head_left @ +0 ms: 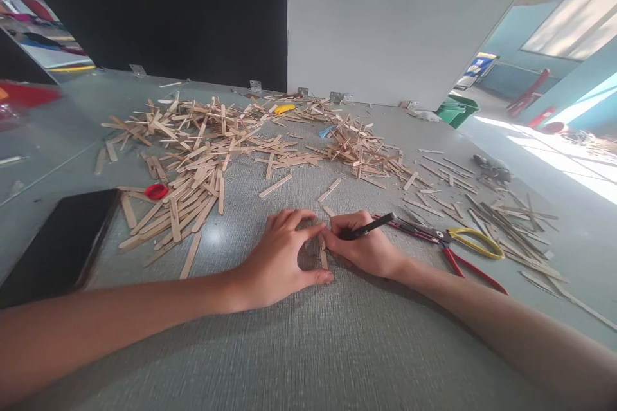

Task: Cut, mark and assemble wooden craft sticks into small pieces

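Head view: left hand (pixel 284 256) spread flat, fingertips pinning stick (pixel 322 255) to table (pixel 308 347). Right hand (pixel 364 247) closed around pen (pixel 369 227), tip down at stick.

Risks: stick may skid under pen pressure, line going crooked; right forearm could nudge scissors (pixel 453 247) just beside it.

Hidden: pen tip and most of stick behind fingers; any mark unreadable. Stick pile (pixel 207 147) well apart.

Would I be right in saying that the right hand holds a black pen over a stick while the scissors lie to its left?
Not quite: the head view shows the scissors lying to the right of the right hand, not the left. The rest holds: that hand holds a black pen over a stick.
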`<state>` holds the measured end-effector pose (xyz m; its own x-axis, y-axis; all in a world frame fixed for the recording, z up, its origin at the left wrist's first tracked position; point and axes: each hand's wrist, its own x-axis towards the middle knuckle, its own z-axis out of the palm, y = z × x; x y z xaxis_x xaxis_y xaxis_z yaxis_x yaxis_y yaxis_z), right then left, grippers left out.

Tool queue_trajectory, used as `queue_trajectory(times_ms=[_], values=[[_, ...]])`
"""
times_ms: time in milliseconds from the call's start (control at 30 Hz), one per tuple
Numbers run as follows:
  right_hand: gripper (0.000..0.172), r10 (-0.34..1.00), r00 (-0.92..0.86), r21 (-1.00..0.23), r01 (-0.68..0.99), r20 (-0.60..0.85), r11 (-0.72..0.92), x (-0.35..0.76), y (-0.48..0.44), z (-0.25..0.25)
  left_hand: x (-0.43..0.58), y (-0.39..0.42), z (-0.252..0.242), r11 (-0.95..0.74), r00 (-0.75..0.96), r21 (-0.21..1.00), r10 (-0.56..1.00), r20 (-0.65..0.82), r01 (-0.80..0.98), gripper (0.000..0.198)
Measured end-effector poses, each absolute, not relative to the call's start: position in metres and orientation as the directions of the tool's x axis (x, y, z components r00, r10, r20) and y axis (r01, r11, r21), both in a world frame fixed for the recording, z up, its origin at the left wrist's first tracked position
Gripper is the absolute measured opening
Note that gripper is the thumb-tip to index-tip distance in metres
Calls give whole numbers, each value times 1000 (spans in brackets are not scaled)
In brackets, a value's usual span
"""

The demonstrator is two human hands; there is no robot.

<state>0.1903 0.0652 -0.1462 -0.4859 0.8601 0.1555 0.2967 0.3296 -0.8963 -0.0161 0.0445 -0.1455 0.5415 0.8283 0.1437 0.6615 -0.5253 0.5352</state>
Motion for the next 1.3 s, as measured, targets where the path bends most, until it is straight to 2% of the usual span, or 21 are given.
queue_trajectory(times_ms=[400,667,1300], values=[[37,843,-512,-889,292,166,352,192,66,-146,-16,44,-146,-531,545,522,826,143,668,74],[36,877,-473,-917,309,83,254,191,64,-148,-16,45,-146,-530,545,528,826,145,663,67],[35,885,-455,-908,322,98,266,191,64,-150,-15,44,-144,-534,537,538,826,170,652,64]])
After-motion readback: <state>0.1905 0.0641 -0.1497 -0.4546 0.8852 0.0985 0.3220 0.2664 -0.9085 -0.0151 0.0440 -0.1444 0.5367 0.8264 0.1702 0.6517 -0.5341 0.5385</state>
